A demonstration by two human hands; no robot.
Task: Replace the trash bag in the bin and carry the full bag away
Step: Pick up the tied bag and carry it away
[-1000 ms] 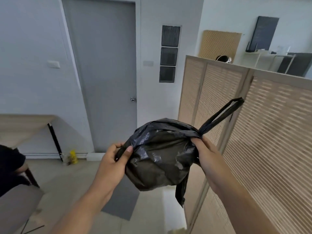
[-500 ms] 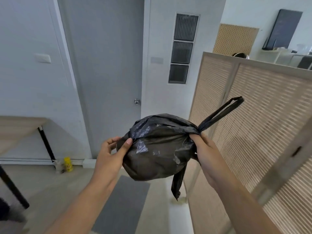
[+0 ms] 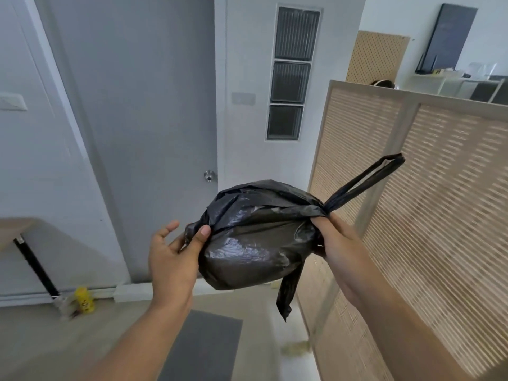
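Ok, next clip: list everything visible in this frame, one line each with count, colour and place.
trash bag: one, black, tied, held up mid-frame between both hands
bag handle loop: one, black, sticking up to the right of the bag
door: one, grey, closed, behind the bag
door knob: one, silver, on the door's right edge
vent panels: three, dark, stacked on the white wall
slatted screen: one, light wood, right side
floor mat: one, grey, on the floor before the door
yellow bottle: one, on the floor at left by the wall
table: one, wood top, black leg, left edge
left hand: thumb pinches the bag's left end
right hand: grips the bag's knotted right end
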